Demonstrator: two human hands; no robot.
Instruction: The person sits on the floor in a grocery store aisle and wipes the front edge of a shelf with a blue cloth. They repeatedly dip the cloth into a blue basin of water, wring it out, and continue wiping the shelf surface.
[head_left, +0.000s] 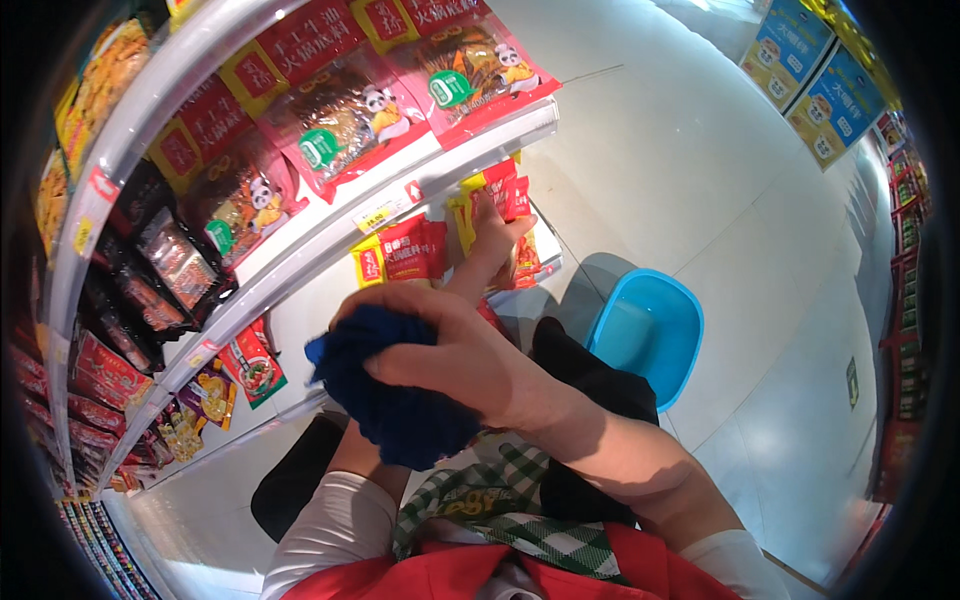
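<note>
My right hand (450, 345) is closed around a crumpled dark blue cloth (405, 397), above the lowest shelf. My left arm passes beneath the cloth and my right hand. Beyond them, my left hand (495, 232) has its fingers on a group of red and yellow food packets (529, 251) at the right end of that shelf and appears to grip them. Beside it, more red and yellow packets (405, 251) stand on the same white shelf. The cloth hides part of my left forearm.
Large red hotpot-base bags (337, 112) lie on the shelf above, behind its price-strip edge (480, 154). A light blue plastic basin (649, 337) stands on the tiled floor (720, 300) to the right, near my knee. Black packs (176, 259) fill the left shelf. Blue posters (814, 67) stand farther off.
</note>
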